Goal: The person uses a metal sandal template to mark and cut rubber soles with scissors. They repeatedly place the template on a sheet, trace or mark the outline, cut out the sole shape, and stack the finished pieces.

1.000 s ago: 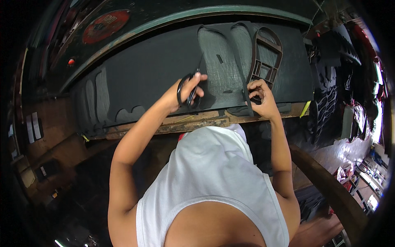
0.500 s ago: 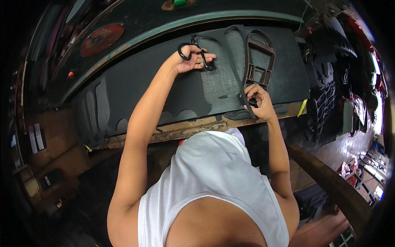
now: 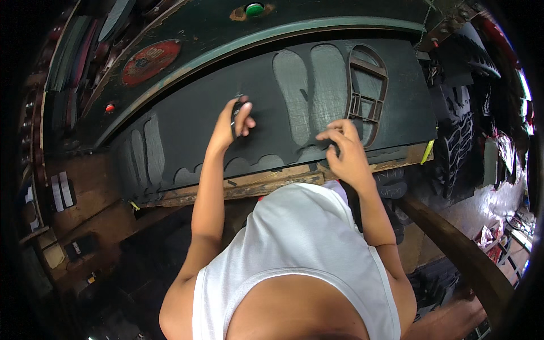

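Note:
My left hand (image 3: 232, 126) is closed around scissors (image 3: 237, 118) with black handles, a little blurred, above the left-middle of a black foam sheet (image 3: 209, 102). My right hand (image 3: 344, 148) hovers over the sheet's near edge, fingers bent and apart, with nothing visible in them. Just beyond it lies a brown sole-shaped cutting die (image 3: 383, 90) with cross bars inside its rim. Left of the die, two sole-shaped openings, a left one (image 3: 290, 93) and a right one (image 3: 327, 73), show a grey scored surface beneath.
A wooden edge (image 3: 243, 186) runs along the sheet's near side. Behind stands a dark green machine beam (image 3: 226, 48) with a green button (image 3: 254, 9), a red button (image 3: 110, 107) and a red disc (image 3: 151, 61). Black cut scraps (image 3: 450, 141) hang at the right.
The black strip left my right hand and no longer lies across the sheet, baring the sole-shaped openings. My left hand moved left and nearer with the scissors; my right hand opened.

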Tool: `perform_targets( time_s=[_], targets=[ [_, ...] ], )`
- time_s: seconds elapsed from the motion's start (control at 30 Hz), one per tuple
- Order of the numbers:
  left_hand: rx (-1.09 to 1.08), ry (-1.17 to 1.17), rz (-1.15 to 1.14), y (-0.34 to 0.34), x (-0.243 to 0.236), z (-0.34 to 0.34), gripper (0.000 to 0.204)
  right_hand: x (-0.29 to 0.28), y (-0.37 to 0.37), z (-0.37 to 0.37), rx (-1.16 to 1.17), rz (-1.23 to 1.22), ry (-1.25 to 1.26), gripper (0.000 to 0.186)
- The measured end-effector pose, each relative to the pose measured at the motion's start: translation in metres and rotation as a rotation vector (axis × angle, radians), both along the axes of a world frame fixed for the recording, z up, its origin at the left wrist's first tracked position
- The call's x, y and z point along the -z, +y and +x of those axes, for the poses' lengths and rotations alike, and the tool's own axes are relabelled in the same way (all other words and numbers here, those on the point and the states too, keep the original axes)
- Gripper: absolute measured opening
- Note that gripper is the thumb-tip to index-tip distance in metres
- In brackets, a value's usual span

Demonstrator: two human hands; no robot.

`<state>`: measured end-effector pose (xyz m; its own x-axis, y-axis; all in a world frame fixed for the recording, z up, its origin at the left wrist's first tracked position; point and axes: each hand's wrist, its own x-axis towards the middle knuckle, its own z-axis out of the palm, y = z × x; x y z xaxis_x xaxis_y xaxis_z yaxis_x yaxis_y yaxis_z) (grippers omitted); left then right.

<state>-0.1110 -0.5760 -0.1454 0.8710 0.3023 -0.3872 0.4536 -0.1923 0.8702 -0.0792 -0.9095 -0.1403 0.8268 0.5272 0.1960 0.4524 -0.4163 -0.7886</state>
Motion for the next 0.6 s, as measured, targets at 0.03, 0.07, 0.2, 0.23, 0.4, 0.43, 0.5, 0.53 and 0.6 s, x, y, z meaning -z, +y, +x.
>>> perform_targets(
  time_s=[0.03, 0.07, 0.2, 0.23, 0.4, 0.43, 0.5, 0.53, 0.6],
  targets=[
    [-0.056, -0.054, 0.064, 0.013, 0.001, -0.019, 0.061, 0.001, 0.014, -0.008, -0.009, 0.071, 0.174, 0.030],
    [-0.191, -0.073, 0.183, 0.026, 0.006, -0.038, 0.056, 0.005, 0.029, -0.016, -0.018, 0.048, 0.207, 0.032],
    [-0.494, -0.031, 0.215, 0.093, 0.039, -0.084, 0.044, 0.034, 0.095, -0.030, 0.012, -0.440, 0.108, 0.054],
    [-0.583, -0.069, 0.133, 0.102, 0.053, -0.092, 0.038, 0.039, 0.105, -0.035, 0.037, -0.434, 0.114, 0.062],
    [-0.390, -0.231, 0.261, 0.121, 0.093, -0.106, 0.035, 0.049, 0.130, -0.028, 0.101, -0.190, 0.497, 0.070],
    [-0.342, -0.225, 0.270, 0.119, 0.092, -0.105, 0.035, 0.048, 0.132, -0.025, 0.136, -0.114, 0.614, 0.066],
    [-0.278, -0.148, 0.278, 0.111, 0.079, -0.103, 0.037, 0.042, 0.129, -0.021, -0.039, 0.071, 0.738, 0.059],
    [-0.306, -0.145, 0.237, 0.107, 0.067, -0.104, 0.036, 0.035, 0.127, -0.017, -0.122, 0.099, 0.816, 0.056],
    [-0.358, -0.246, 0.123, 0.100, 0.038, -0.109, 0.034, 0.017, 0.099, -0.014, -0.159, 0.293, 0.802, 0.057]
  ],
)
